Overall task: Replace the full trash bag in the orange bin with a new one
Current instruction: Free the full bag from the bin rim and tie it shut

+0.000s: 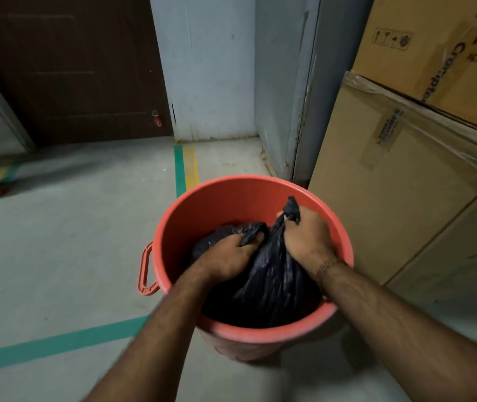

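Note:
An orange bin (219,198) with a side handle stands on the concrete floor. Inside it sits a full black trash bag (272,282), its top gathered into two twisted ends. My left hand (228,255) grips one end of the bag low inside the bin. My right hand (306,236) grips the other end, and a tuft of plastic sticks up above the fist. Both forearms reach down over the near rim. The bag's lower part is hidden by the bin wall.
Stacked cardboard boxes (405,175) stand tight against the bin's right side. A grey wall corner (275,97) lies behind it, and a dark brown door (72,68) is at the back left. Green tape lines (57,343) cross the floor on the left.

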{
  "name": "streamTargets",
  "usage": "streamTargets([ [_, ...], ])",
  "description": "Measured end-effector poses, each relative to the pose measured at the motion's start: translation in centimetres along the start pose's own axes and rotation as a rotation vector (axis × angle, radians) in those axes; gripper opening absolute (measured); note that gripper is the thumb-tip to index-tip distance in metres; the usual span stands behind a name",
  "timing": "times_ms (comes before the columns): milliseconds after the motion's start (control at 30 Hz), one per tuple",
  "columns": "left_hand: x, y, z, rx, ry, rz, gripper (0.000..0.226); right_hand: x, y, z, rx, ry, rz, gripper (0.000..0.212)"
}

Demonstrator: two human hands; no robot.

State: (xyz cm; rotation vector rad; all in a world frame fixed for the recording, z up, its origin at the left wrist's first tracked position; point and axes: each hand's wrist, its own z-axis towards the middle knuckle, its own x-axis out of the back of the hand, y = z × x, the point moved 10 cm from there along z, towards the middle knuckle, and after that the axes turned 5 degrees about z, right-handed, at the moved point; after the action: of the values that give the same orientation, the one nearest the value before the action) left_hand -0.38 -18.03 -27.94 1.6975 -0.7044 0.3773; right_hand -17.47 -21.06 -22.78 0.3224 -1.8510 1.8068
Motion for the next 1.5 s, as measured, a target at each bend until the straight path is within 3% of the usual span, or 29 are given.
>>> streamTargets([
  [133, 1.1, -1.1, 0.4, 0.044, 0.088, -0.118, 0.057, -3.0, 3.5, 0.6, -0.325, 0.037, 0.446, 0.026],
  [233, 1.4, -1.6, 0.5, 0.074, 0.111, -0.23, 0.061, -5.4, 4.4, -0.5, -0.429, -0.151, 0.586, 0.026],
  [333, 2.9, -1.1, 0.1, 0.049, 0.222, -0.317, 0.064, -6.5, 3.9, -0.9, -0.308, -0.376, 0.212, 0.07],
  [400, 4.0, -1.1, -0.1, 0.036, 0.322, -0.513, 0.064, -6.7, 4.1, -1.0, -0.232, -0.429, -0.07, 0.078],
  [533, 4.7, -1.0, -0.6, 0.045, 0.379, -0.788, 0.062, -6.9, 3.9, -1.3, -0.225, -0.479, -0.106, 0.063],
  [633, 4.5, -0.4, -0.6, 0.024, 0.32, -0.949, 0.05, -6.6, 3.6, -0.9, -0.251, -0.427, 0.092, 0.054],
  [700, 4.2, -0.6, -0.4, 0.027, 0.27, -1.002, 0.048, -6.9, 3.6, -0.8, -0.28, -0.393, 0.279, 0.031],
  [767, 3.9, -0.5, -0.2, 0.02, 0.201, -1.017, 0.051, -6.7, 2.9, -0.9, -0.28, -0.371, 0.348, 0.016],
  [900, 2.7, 0.5, -0.5, 0.016, 0.028, -0.952, 0.061, -6.8, 2.8, -0.3, -0.248, -0.386, 0.394, 0.035],
  [1067, 1.3, 1.2, -0.5, 0.017, -0.079, -0.723, 0.082, -5.4, 2.5, 1.2, -0.119, -0.24, 0.446, 0.007],
  [1167, 0.4, 0.5, 0.1, 0.056, -0.111, -0.668, 0.083, -5.8, 1.4, 1.3, 0.0, -0.243, 0.37, 0.005],
  [1333, 0.4, -0.5, 0.4, 0.132, -0.112, -0.829, 0.034, -6.9, 1.6, 0.7, -0.003, -0.262, 0.295, 0.006],
  [1500, 1.7, 0.1, 0.3, 0.058, 0.012, -0.771, 0.023, -8.7, 3.1, 0.5, -0.191, -0.374, 0.356, 0.034],
])
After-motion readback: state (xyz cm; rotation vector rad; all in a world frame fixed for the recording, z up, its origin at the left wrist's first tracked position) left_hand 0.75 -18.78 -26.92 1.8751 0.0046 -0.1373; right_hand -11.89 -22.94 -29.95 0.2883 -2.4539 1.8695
